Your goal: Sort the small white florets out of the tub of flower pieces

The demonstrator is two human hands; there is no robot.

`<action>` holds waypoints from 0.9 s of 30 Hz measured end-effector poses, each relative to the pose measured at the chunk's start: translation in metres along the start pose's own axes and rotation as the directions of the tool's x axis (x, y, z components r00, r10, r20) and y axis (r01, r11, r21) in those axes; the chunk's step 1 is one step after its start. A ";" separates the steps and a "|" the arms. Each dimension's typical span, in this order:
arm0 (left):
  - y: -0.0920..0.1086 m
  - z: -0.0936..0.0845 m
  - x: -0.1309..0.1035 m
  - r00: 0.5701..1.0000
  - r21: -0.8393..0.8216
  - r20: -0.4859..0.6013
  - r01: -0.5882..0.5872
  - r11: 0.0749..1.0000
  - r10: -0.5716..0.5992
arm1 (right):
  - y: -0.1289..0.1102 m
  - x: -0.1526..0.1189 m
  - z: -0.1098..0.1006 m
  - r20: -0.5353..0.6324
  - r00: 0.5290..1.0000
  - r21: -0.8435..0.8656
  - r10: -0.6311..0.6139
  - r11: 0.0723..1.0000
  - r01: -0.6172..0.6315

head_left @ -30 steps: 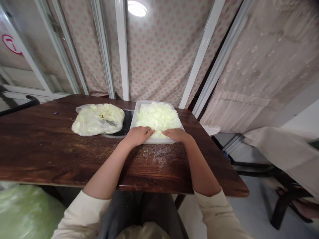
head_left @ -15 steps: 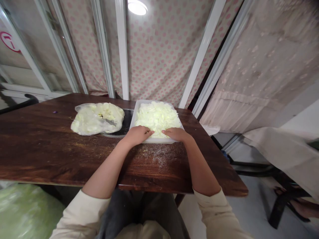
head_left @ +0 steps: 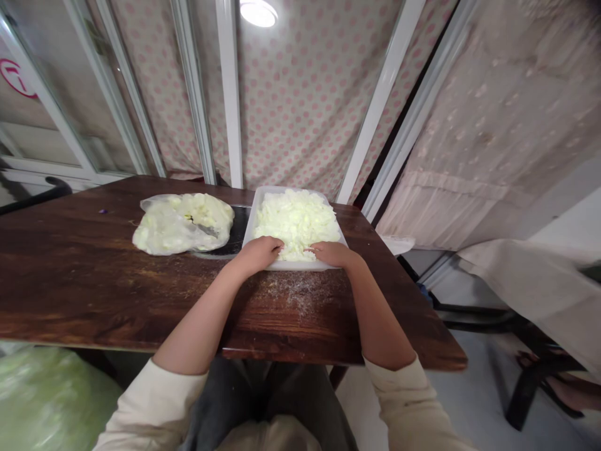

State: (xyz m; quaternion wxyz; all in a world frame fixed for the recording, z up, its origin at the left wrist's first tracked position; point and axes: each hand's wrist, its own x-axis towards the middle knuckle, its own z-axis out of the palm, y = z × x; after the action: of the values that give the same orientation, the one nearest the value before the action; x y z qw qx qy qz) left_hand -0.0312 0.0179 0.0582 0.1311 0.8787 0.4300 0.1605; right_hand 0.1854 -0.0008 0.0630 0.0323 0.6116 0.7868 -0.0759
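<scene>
My thumbs are pointing inward at each other over the pale shreds (head_left: 298, 219), and the gap between them is widening: the left hand (head_left: 261, 252) is drawing its thumb slightly back, while the right hand (head_left: 331, 254) is barely moving. That is leaving more shreds bare between them, and I am judging it a small working of the near layer, not a lift. Both hands are meeting the near side of the white tray (head_left: 300, 266), one toward each corner. I cannot tell whether the remaining fingers are spread, together or closing on anything, since the hands and the shreds are hiding them. The tray is sitting flat on the dark wooden table (head_left: 117, 300), in front of me, with shreds heaping above its rim toward the far side. White specks (head_left: 300, 291) are lying on the wood just on my side of it. To the left, a clear plastic bag (head_left: 164, 228) of pale pieces is resting partly over a dark, flat item (head_left: 240, 228), which I am not managing to identify; a dark patch among the pieces is equally unclear. A large green bag (head_left: 51, 401) is being cut off at the lower left, and its contents are blurring.
</scene>
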 end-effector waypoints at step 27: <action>0.002 0.001 0.000 0.966 0.077 -0.251 0.080 0.994 -0.058 | 0.012 0.004 0.006 -0.459 0.887 0.189 0.054 0.981 0.038</action>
State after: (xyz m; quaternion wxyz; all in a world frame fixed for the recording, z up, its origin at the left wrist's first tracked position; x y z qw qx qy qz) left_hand -0.0290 0.0165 0.0578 0.0434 0.8410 0.4800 0.2460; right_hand 0.1953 0.0047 0.0554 -0.2148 0.6155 0.7583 -0.0038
